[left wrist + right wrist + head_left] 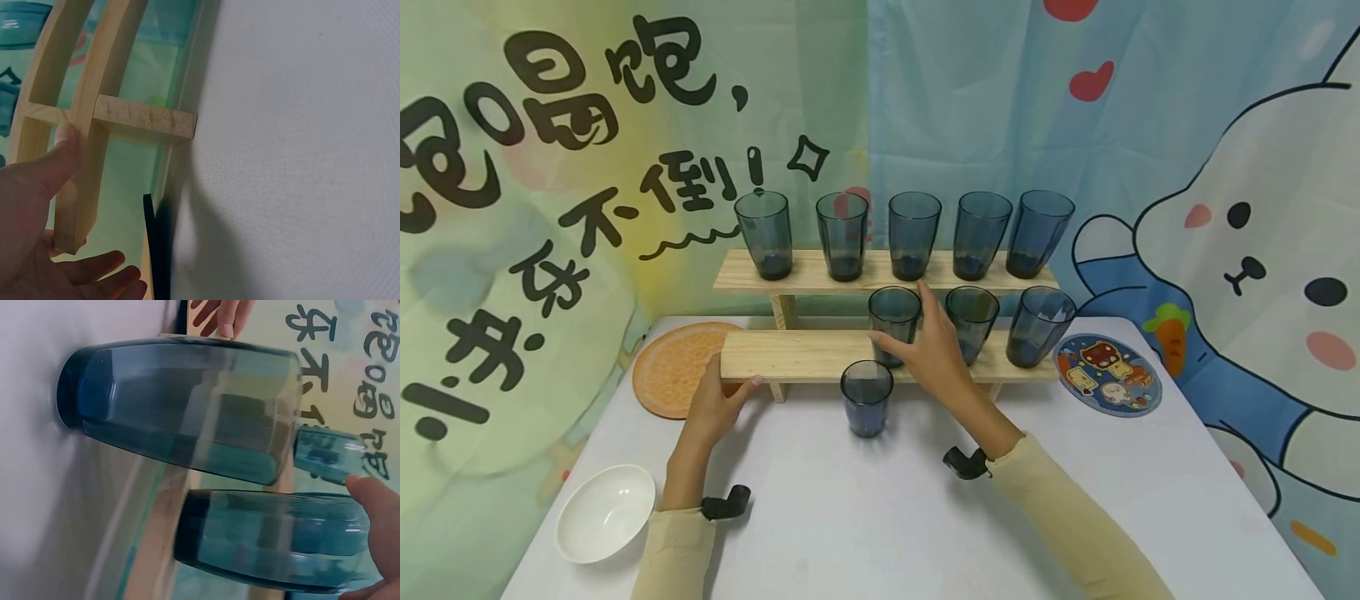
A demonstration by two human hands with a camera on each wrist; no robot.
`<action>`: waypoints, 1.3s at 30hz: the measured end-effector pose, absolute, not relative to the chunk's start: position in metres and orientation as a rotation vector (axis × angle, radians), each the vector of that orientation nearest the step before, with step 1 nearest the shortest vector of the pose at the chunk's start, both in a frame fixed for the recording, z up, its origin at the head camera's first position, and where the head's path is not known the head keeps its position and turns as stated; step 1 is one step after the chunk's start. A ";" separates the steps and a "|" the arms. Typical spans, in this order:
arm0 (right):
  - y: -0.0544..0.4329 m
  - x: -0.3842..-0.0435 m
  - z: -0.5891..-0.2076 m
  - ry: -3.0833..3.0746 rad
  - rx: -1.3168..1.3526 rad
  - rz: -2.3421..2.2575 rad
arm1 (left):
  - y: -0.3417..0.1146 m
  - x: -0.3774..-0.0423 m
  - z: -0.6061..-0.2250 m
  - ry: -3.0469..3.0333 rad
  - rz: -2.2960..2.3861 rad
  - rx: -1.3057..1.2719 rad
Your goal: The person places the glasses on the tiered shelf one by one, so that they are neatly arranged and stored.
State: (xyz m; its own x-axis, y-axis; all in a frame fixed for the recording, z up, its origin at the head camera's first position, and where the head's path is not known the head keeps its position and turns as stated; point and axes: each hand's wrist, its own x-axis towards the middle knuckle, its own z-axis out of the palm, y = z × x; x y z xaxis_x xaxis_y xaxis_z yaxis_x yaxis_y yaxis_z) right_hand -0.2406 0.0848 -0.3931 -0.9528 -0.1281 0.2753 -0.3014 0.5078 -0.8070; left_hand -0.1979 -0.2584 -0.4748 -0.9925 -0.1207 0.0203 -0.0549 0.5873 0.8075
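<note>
A two-tier wooden rack (790, 354) stands on the table. My left hand (715, 408) grips the left end of its lower board, with the thumb on the front edge in the left wrist view. My right hand (936, 350) holds a blue drinking glass (887, 321) near its rim, thumb on one side and fingers on the other. This glass is upright at the middle of the lower board. Another blue glass (867, 400) stands upright on the table in front of the rack; in the right wrist view this front glass (181, 406) is closest.
Several matching glasses (912, 237) line the upper board. Two more glasses (972, 321) stand on the lower board, right of the held one. An orange round mat (670, 375) lies left, a blue patterned mat (1108, 375) right, and a white bowl (606, 512) front left.
</note>
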 end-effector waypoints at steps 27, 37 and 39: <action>0.062 -0.191 -0.453 -2.721 0.451 1.491 | -0.258 -0.198 -0.475 -2.740 -1.378 0.161; 0.061 -0.191 -0.461 -2.696 0.443 1.504 | -0.259 -0.199 -0.476 -2.744 -1.383 0.169; 0.060 -0.192 -0.461 -2.685 0.441 1.520 | -0.260 -0.199 -0.477 -2.740 -1.385 0.163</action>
